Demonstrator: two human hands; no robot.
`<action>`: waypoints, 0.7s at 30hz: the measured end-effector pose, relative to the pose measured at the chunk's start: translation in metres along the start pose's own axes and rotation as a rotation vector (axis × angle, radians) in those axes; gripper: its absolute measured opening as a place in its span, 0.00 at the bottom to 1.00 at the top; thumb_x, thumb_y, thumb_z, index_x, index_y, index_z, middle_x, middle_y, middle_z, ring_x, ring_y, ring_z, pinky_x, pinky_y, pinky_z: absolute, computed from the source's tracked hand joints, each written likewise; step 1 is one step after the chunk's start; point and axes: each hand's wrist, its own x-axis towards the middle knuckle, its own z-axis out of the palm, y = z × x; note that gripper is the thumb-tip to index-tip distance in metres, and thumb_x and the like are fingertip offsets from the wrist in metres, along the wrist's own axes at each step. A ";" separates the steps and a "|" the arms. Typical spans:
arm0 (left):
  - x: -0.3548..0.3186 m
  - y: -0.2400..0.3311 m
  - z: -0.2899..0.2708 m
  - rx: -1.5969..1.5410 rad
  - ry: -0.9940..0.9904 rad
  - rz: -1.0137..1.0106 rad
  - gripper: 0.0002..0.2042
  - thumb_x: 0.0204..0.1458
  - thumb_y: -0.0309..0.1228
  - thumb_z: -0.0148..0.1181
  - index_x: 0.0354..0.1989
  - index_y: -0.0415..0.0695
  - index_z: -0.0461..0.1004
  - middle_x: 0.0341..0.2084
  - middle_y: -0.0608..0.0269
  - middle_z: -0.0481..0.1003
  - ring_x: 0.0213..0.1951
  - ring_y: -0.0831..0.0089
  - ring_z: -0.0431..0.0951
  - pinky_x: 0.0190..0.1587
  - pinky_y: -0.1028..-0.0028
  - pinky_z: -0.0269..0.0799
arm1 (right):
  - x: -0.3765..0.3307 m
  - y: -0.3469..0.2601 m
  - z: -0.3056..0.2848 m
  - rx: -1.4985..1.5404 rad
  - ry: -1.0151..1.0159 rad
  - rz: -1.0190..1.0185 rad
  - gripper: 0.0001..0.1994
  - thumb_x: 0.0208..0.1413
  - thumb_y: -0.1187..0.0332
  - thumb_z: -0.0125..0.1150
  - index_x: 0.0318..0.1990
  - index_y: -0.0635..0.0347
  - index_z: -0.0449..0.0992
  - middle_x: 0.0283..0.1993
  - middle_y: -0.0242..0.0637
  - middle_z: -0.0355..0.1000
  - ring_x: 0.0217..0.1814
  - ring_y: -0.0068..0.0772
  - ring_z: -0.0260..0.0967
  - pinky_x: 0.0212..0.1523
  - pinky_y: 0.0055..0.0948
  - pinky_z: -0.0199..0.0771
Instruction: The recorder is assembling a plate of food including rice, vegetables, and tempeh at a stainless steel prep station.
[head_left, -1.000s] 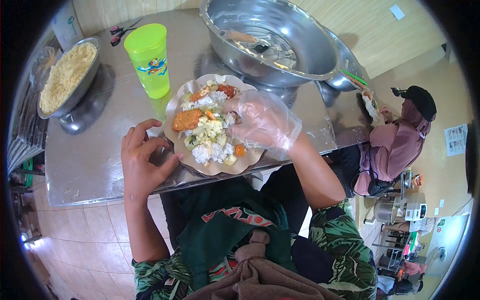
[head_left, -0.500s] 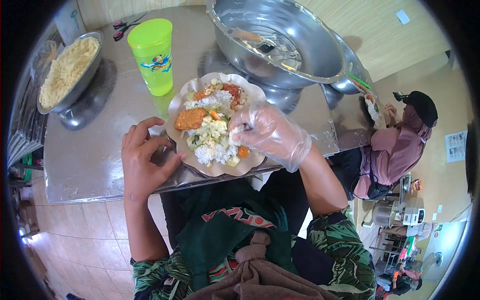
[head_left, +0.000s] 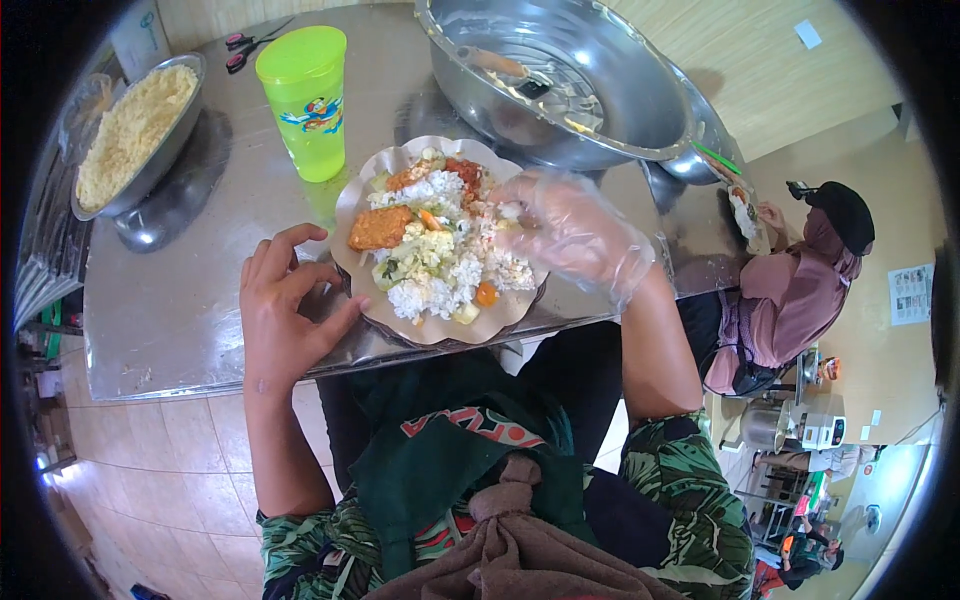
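Observation:
A scalloped plate [head_left: 365,318] of food is in front of me near the table's front edge. White rice [head_left: 420,298] lies on it with a brown fried slab [head_left: 380,228], pale chopped vegetables [head_left: 425,252], a red relish [head_left: 466,178] and a small orange fruit [head_left: 486,293]. My right hand [head_left: 580,235], in a clear plastic glove, is over the plate's right side, fingers bent together on some rice. At the plate's left rim is my left hand [head_left: 290,300], bare, its fingers curved and apart, the thumb tip against the rim.
A lime-green lidded cup [head_left: 305,105] stands behind the plate. Scissors [head_left: 245,48] lie at the back. A bowl of pale crumbly food [head_left: 140,130] is far left; a large steel basin [head_left: 600,75] sits far right. Another person [head_left: 800,290] eats at the table's right end.
My right hand has moved right from the plate's middle, and more rice shows where it was. The left hand stays by the rim. The view has shifted slightly.

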 end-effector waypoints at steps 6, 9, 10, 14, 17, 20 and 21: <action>0.003 0.003 -0.001 -0.021 -0.027 -0.006 0.14 0.29 0.32 0.76 0.24 0.43 0.78 0.48 0.62 0.75 0.38 0.63 0.70 0.43 0.64 0.67 | 0.004 0.003 0.030 -0.228 0.037 -0.074 0.25 0.49 0.59 0.66 0.55 0.60 0.73 0.52 0.51 0.72 0.56 0.54 0.68 0.59 0.45 0.66; 0.002 0.004 0.000 -0.024 -0.027 -0.028 0.14 0.29 0.32 0.76 0.24 0.42 0.78 0.48 0.62 0.75 0.39 0.62 0.70 0.43 0.64 0.67 | 0.016 0.008 0.023 -0.088 0.009 0.030 0.24 0.50 0.61 0.65 0.55 0.61 0.74 0.50 0.50 0.73 0.54 0.51 0.70 0.56 0.42 0.68; 0.003 0.003 0.000 -0.024 -0.028 -0.029 0.14 0.29 0.32 0.76 0.24 0.42 0.78 0.48 0.62 0.75 0.39 0.62 0.70 0.43 0.64 0.67 | 0.017 0.008 0.020 0.052 0.008 0.085 0.24 0.50 0.62 0.64 0.54 0.62 0.74 0.49 0.50 0.74 0.53 0.50 0.71 0.55 0.41 0.69; 0.000 0.001 0.000 -0.020 -0.026 -0.027 0.14 0.29 0.32 0.76 0.24 0.42 0.78 0.48 0.62 0.75 0.40 0.62 0.71 0.45 0.63 0.67 | 0.007 -0.005 -0.003 0.163 -0.010 0.111 0.22 0.49 0.65 0.63 0.52 0.63 0.75 0.45 0.50 0.75 0.49 0.51 0.72 0.52 0.40 0.71; -0.002 -0.001 -0.001 -0.007 -0.025 -0.030 0.15 0.29 0.32 0.77 0.24 0.42 0.78 0.48 0.62 0.75 0.40 0.62 0.71 0.45 0.63 0.67 | -0.008 -0.005 0.003 0.140 -0.089 0.093 0.23 0.48 0.66 0.64 0.53 0.63 0.75 0.46 0.51 0.75 0.47 0.49 0.74 0.51 0.39 0.72; 0.000 0.001 -0.001 -0.016 -0.025 -0.026 0.14 0.28 0.32 0.77 0.24 0.42 0.78 0.48 0.63 0.75 0.40 0.62 0.71 0.45 0.63 0.67 | -0.020 0.006 0.021 -0.194 0.044 -0.054 0.24 0.47 0.66 0.65 0.53 0.64 0.74 0.46 0.51 0.75 0.45 0.46 0.74 0.49 0.38 0.72; 0.001 0.002 0.000 -0.020 -0.029 -0.033 0.14 0.28 0.32 0.76 0.24 0.42 0.78 0.48 0.63 0.75 0.39 0.62 0.71 0.45 0.63 0.67 | -0.017 0.003 0.024 -0.185 0.024 0.011 0.23 0.48 0.66 0.65 0.53 0.63 0.75 0.47 0.52 0.75 0.46 0.46 0.74 0.50 0.37 0.71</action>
